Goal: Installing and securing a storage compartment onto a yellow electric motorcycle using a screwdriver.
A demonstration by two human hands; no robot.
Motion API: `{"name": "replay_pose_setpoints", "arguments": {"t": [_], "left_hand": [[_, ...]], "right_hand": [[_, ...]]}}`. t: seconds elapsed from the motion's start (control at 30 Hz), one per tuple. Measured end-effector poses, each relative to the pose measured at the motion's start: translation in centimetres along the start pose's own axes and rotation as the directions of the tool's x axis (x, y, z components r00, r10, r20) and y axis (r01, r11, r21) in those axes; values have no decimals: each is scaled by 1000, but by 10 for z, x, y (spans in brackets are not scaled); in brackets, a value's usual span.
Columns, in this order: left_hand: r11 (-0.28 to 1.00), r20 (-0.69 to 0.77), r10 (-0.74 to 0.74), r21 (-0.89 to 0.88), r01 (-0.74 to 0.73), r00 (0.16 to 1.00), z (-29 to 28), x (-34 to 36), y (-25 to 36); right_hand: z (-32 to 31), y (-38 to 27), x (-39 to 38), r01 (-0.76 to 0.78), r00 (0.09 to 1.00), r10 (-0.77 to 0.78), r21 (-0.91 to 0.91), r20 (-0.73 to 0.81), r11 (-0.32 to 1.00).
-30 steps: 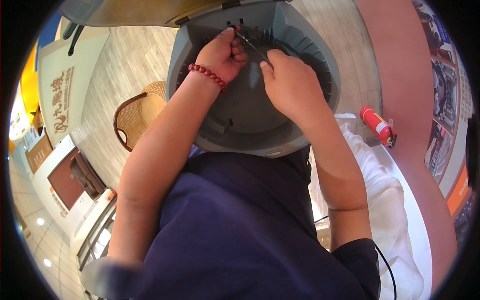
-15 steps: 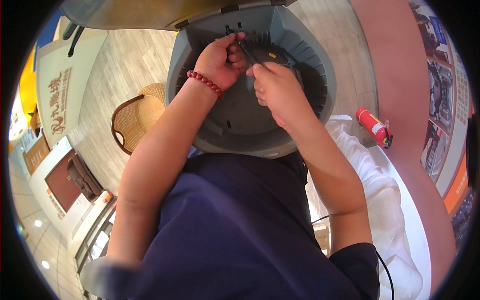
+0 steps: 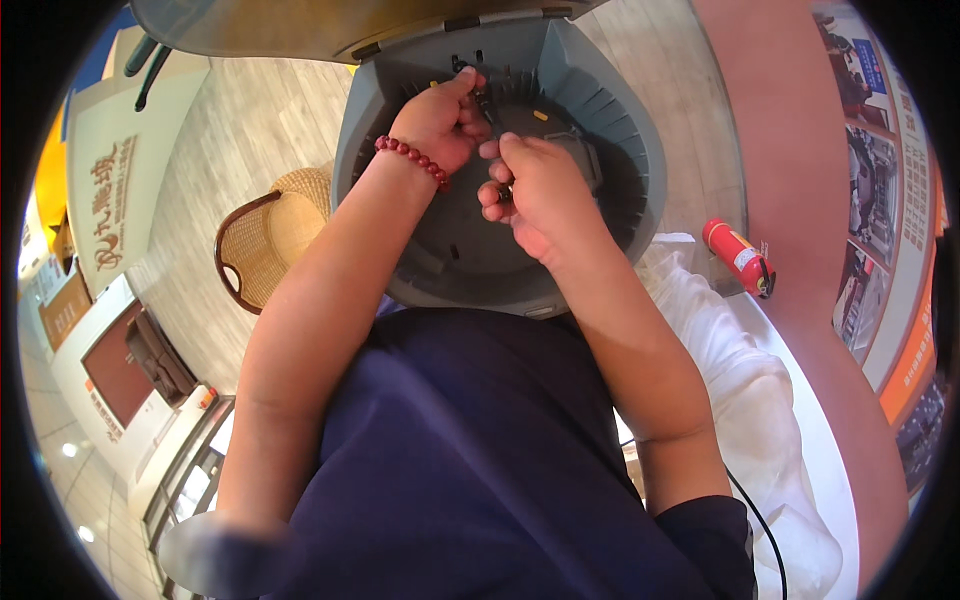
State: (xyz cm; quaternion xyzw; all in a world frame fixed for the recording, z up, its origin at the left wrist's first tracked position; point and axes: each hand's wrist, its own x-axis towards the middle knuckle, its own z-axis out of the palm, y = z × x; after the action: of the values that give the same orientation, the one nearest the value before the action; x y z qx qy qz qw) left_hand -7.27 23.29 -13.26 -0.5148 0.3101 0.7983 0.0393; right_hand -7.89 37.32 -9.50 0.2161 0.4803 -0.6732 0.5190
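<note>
A grey plastic tub [image 3: 640,150] with a ribbed inner wall stands right in front of me, and both my hands are over its interior. My left hand [image 3: 437,123], with a red bead bracelet [image 3: 412,153] at the wrist, pinches a thin dark cable-like piece [image 3: 486,103] close to the tub's back wall. Closed around the lower part of this piece is my right hand [image 3: 537,190], and a dark end shows between its curled fingers. My fingers hide most of the piece, so its exact kind is unclear. A small yellow piece [image 3: 541,115] lies inside the tub.
A raised lid [image 3: 290,28] hangs over the tub's back edge. To the left stands a wicker chair [image 3: 290,235]. On the right are a red fire extinguisher [image 3: 738,257] on the floor and white cloth [image 3: 735,400] beside my right arm.
My right hand has lowered slightly and turned, its fingers now curled around a dark end. My left hand stays by the back wall, still pinching. The view has shifted a little.
</note>
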Motion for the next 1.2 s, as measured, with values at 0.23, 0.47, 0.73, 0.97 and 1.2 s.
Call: {"name": "replay_pose_setpoints", "arguments": {"t": [0.23,0.47,0.73,0.97,1.2], "left_hand": [[996,-21,-81,38,82,997,6,-13,0],[994,-7,-38,98,39,999,-5,-1,-3],[996,5,-36,-87,36,999,-7,6,2],[998,18,13,-57,-12,1000,-8,10,2],[988,-15,12,-151,-15,1000,-5,10,-3]], "right_hand": [[-9,1,10,-254,965,183,494,188,832],[-11,7,7,-157,983,122,283,136,946],[-15,5,15,336,874,-485,-776,44,534],[-3,12,4,356,689,-683,-934,241,29],[-5,16,9,353,676,-692,-936,254,1]]}}
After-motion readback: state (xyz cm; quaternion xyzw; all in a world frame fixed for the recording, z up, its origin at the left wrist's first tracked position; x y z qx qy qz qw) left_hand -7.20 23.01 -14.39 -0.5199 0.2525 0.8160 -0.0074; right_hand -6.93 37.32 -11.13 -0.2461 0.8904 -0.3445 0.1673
